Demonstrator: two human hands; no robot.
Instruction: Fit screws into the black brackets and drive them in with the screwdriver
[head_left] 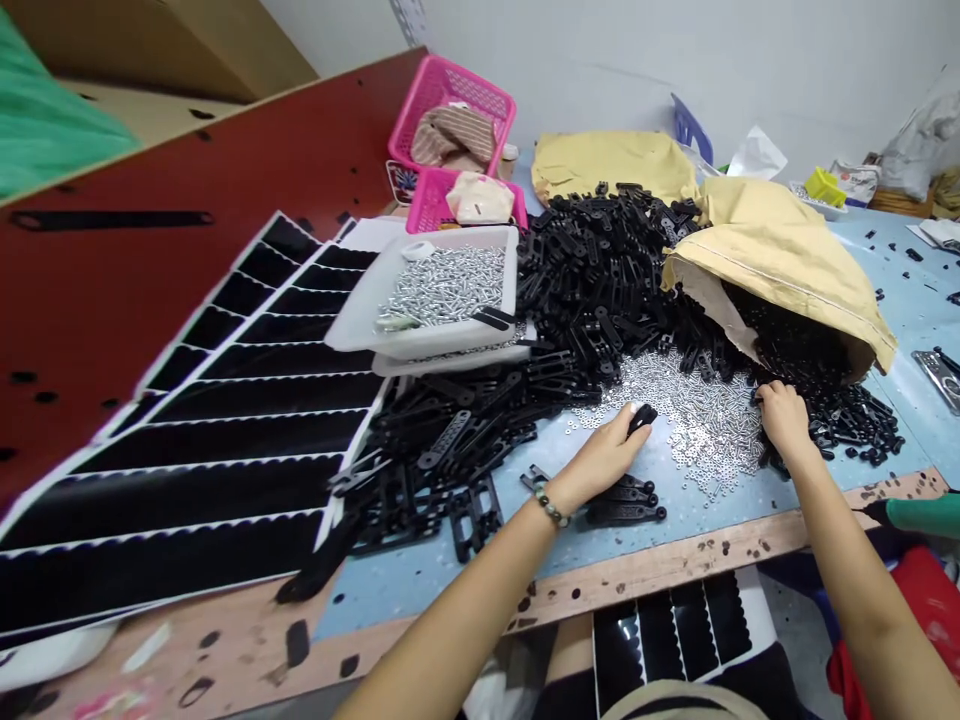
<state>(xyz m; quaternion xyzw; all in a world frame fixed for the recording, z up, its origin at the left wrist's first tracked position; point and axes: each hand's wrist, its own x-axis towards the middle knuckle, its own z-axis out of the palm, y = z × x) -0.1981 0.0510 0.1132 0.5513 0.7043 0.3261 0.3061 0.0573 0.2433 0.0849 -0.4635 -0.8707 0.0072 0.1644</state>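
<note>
My left hand (611, 450), with a beaded bracelet at the wrist, is closed on a small black plastic part (642, 418) held over the blue table. Below it lie several long black pieces with round ends (626, 502). At the mouth of the yellow sack, my right hand (784, 418) has its fingers closed at a dark piece, mostly hidden. Between the hands spreads a pile of small silver screws and nuts (701, 420). A heap of small black parts (862, 425) lies just right of my right hand.
A large mound of black plastic parts (600, 270) fills the middle back. White trays of silver screws (450, 285) and pink baskets (420, 105) stand left of it. A yellow paper sack (795, 260) lies open at right. Sheets of black strips (225, 430) cover the left side.
</note>
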